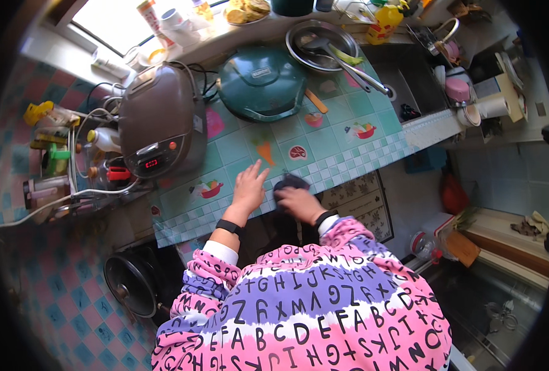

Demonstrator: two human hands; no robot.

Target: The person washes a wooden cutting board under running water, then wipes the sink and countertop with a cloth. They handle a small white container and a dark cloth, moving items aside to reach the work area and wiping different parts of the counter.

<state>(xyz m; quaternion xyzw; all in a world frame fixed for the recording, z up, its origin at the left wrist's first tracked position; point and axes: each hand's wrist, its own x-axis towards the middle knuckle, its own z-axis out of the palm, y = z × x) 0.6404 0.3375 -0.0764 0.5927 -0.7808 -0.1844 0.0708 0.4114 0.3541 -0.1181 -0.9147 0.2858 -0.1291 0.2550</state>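
My left hand (249, 187) rests on the counter near its front edge. Its fingers are spread and nothing is in them. Beside it, a little to the right, my right hand (299, 203) is closed over a dark cloth (290, 182) pressed against the tiled surface. Part of the cloth is hidden under that hand. Beneath both hands lies a green tile-patterned counter cover (348, 154) printed with food pictures. A printed carrot (264, 153) shows just beyond my left fingertips.
A brown rice cooker (160, 120) stands at left, next to a rack of bottles. Behind the hands sit a green lidded electric pan (262, 83) and a metal bowl (314, 43) with utensils. The sink (413, 86) is at right. A black lidded pot (131, 284) is lower left.
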